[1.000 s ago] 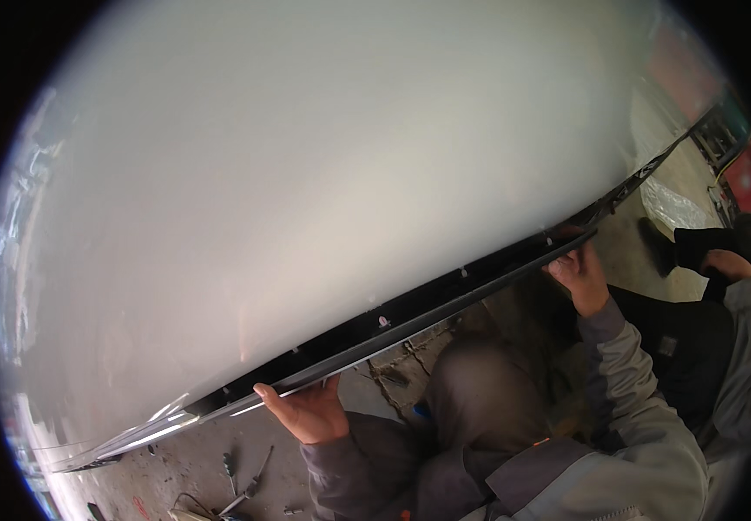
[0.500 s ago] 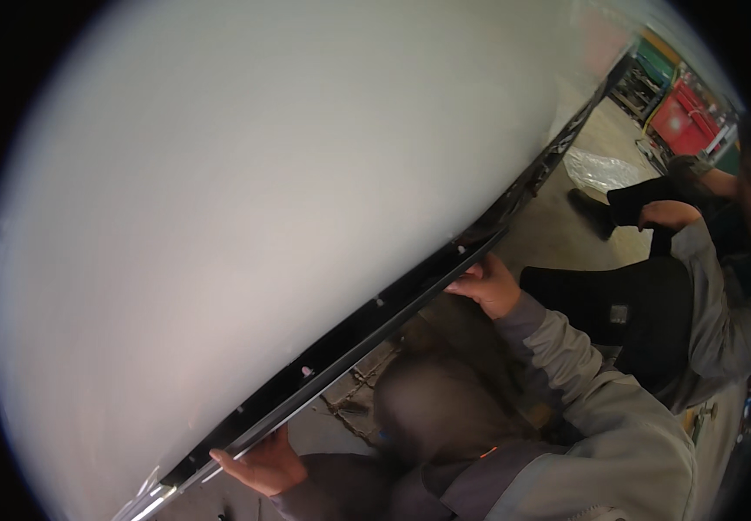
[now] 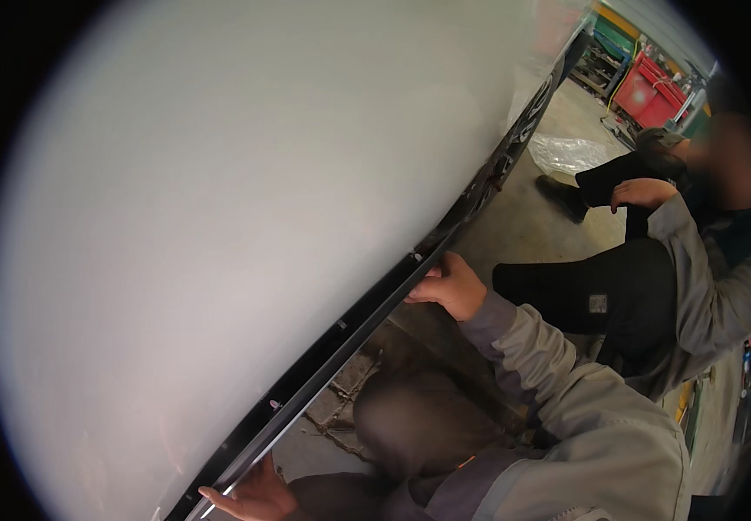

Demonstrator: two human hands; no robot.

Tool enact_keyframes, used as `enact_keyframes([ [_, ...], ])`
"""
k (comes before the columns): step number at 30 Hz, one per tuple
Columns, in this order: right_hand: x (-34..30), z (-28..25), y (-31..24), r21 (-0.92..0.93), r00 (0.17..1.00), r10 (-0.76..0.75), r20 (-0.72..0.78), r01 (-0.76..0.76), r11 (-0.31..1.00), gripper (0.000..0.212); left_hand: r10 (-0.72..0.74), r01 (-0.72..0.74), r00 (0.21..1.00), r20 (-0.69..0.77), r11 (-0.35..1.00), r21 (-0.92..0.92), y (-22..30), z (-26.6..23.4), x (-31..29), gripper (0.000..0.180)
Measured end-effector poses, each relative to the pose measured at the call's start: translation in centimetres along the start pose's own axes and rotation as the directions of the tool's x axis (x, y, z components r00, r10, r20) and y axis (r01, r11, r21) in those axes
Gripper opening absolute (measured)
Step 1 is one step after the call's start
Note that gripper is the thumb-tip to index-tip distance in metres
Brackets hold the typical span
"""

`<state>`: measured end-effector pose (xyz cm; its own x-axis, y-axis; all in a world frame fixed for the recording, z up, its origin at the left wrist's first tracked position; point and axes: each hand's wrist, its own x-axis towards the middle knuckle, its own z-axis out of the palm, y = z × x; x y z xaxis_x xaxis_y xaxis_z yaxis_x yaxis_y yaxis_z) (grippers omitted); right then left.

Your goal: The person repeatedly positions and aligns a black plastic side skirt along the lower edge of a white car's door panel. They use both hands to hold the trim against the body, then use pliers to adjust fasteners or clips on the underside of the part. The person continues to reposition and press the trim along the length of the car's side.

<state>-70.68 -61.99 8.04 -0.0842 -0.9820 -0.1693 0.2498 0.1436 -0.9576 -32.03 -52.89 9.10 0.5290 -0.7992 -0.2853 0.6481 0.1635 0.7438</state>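
Observation:
A long black trim strip (image 3: 322,360) runs diagonally along the lower edge of a large, pale, glossy vehicle panel (image 3: 245,200). Small light-coloured clips dot its dark inner face, with a thin gap showing between strip and panel. Near the strip's lower left end, my left hand (image 3: 258,493) cups it from beneath, thumb stretched along the outside and the other fingers mostly hidden. Farther up, my right hand (image 3: 458,288) grips the strip's lower edge, its fingers bent round it and the tips partly out of sight.
Close on my right a co-worker in dark trousers (image 3: 558,291) and a grey jacket squats or sits. Behind lie clear plastic sheeting (image 3: 566,154) and a red cabinet or box (image 3: 649,94). Cracked floor (image 3: 336,408) shows below the strip, beside my knee (image 3: 410,417).
The view has shifted, so the strip and both hands appear farther left and the co-worker shows more fully. Both hands stay at about the same places on the strip.

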Motion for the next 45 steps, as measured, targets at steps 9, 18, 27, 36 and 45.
enact_keyframes([
  [9, 0.4, -0.5, -1.2, -0.38, 0.992, -0.118, 0.047, 0.127, 0.916, 0.038, 0.027, -0.027, 0.999, -0.028, 1.0, 0.012, -0.2, 0.8, -0.1, 0.089],
  [18, 0.3, -5.7, -3.7, -0.398, 0.993, 0.016, 0.117, 0.032, 0.917, 0.049, 0.05, -0.05, 0.999, -0.001, 0.998, -0.041, -0.7, -0.1, 0.6, 0.077],
  [27, 3.2, -6.2, -2.4, 0.021, 0.807, -0.259, 0.531, 0.293, 0.956, 0.052, 0.022, -0.024, 0.999, -0.036, 0.999, -0.036, -1.3, -1.9, 1.2, 0.075],
  [36, 2.5, -3.0, 1.3, 0.258, 0.971, -0.236, 0.043, 0.217, 0.941, 0.06, 0.045, -0.045, 0.999, -0.004, 0.997, -0.058, -1.5, -2.8, 1.8, 0.072],
  [45, 1.0, -4.3, 0.0, -0.559, 0.655, -0.712, 0.254, 0.7, 0.445, 0.046, 0.015, -0.02, 0.997, -0.079, 0.998, -0.067, -1.2, -1.9, 1.5, 0.078],
])
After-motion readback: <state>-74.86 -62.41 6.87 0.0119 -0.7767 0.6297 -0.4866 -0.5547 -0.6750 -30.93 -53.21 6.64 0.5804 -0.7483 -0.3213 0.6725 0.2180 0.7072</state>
